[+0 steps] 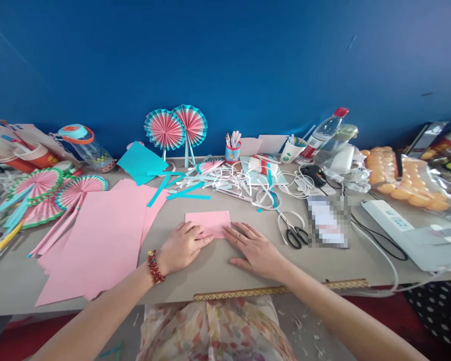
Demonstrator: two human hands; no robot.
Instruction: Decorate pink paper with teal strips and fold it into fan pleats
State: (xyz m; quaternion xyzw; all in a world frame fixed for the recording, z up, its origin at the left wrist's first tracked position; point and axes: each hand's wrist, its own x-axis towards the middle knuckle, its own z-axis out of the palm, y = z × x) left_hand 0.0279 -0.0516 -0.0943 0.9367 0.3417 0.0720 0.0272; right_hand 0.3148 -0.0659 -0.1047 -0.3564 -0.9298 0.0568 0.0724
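Observation:
A small pink paper rectangle [210, 219] lies on the table in front of me; it may be folded, which I cannot make out for sure. My left hand [182, 245] rests on its lower left part, fingers slightly bent and thumb stretched across the paper. A beaded bracelet [156, 267] circles the left wrist. My right hand [253, 248] lies flat with fingers spread, the fingertips touching the paper's right edge. Large pink paper sheets [101, 235] are spread to the left of my left hand.
Behind the hands are paper strips [229, 180], a teal sheet [143, 163] and pleated paper fans [164, 129]. Black-handled scissors [296, 236], a blurred-out phone [328, 220] and a power strip [389, 215] lie to the right. A patterned ruler-like strip [248, 292] lies along the front edge.

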